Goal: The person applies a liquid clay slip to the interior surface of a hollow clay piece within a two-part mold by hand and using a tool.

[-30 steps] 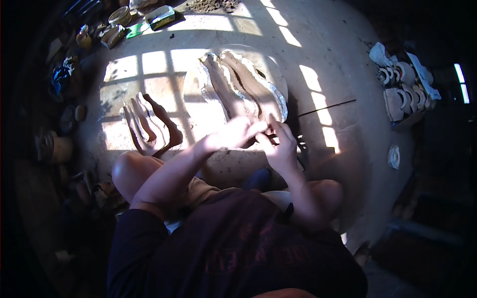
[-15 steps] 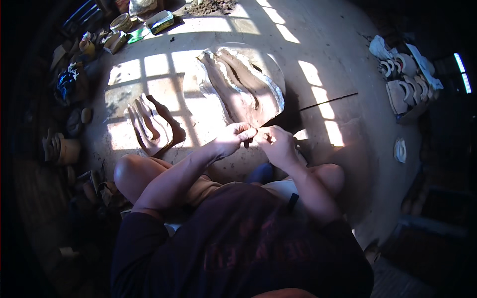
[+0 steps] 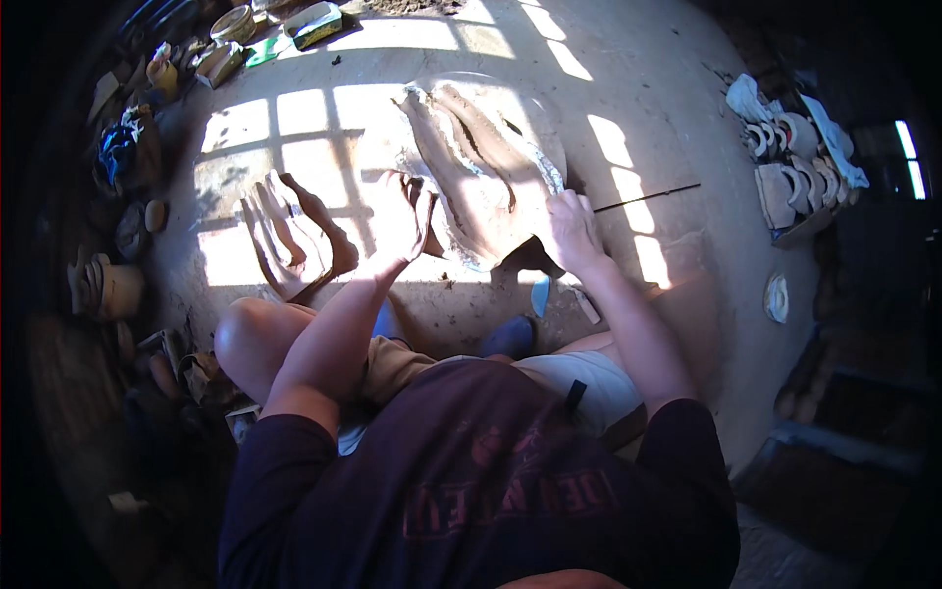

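Note:
A large pale mould (image 3: 505, 226) with long, curved brown clay-lined channels lies on the floor in front of me. Its ragged rim is whitish. My left hand (image 3: 406, 218) is at the mould's left side, its fingers curled against the edge. On the right side, my right hand (image 3: 572, 231) is closed round the rim near the dark shadow. The undersides of both grips are hidden. A smaller brown clay piece (image 3: 294, 245) of similar curved shape sits to the left, apart from my hands.
Near my feet lie a blue flat piece (image 3: 541, 294) and a small pale block (image 3: 587, 306). A thin dark rod (image 3: 650, 196) lies right of the mould. Curved clay pieces (image 3: 805, 182) are stacked at the far right. Pots (image 3: 118, 287) and boxes (image 3: 314, 25) line the left side.
My hands were together at the mould's near edge, fingertips meeting. Now they have parted and moved forward to its left and right sides. The blue piece shows now.

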Action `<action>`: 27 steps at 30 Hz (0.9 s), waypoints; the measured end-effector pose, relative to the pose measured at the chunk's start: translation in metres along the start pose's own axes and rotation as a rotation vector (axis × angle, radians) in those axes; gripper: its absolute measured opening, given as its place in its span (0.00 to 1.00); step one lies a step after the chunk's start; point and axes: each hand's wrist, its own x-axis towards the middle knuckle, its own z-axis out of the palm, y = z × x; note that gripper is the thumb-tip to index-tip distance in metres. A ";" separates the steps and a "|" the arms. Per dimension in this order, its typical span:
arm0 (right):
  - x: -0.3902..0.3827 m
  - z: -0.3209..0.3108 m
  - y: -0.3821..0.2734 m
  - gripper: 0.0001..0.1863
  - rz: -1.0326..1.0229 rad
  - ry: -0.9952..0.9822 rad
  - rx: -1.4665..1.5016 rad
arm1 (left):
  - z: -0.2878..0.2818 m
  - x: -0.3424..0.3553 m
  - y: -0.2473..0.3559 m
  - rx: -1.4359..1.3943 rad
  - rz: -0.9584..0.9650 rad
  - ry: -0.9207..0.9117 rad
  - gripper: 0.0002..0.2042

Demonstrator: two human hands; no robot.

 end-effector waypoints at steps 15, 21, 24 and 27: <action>0.093 0.014 0.006 0.33 0.315 0.055 -0.139 | -0.005 0.009 -0.030 0.147 0.107 -0.017 0.21; 0.130 0.016 -0.007 0.49 0.408 0.018 -0.026 | -0.014 0.011 -0.027 0.208 0.096 -0.031 0.20; 0.149 0.025 -0.001 0.53 0.450 0.020 0.018 | -0.013 0.013 -0.018 0.155 0.032 -0.036 0.19; 0.165 0.033 0.001 0.52 0.462 0.035 0.058 | -0.016 0.014 -0.019 0.240 0.164 -0.015 0.19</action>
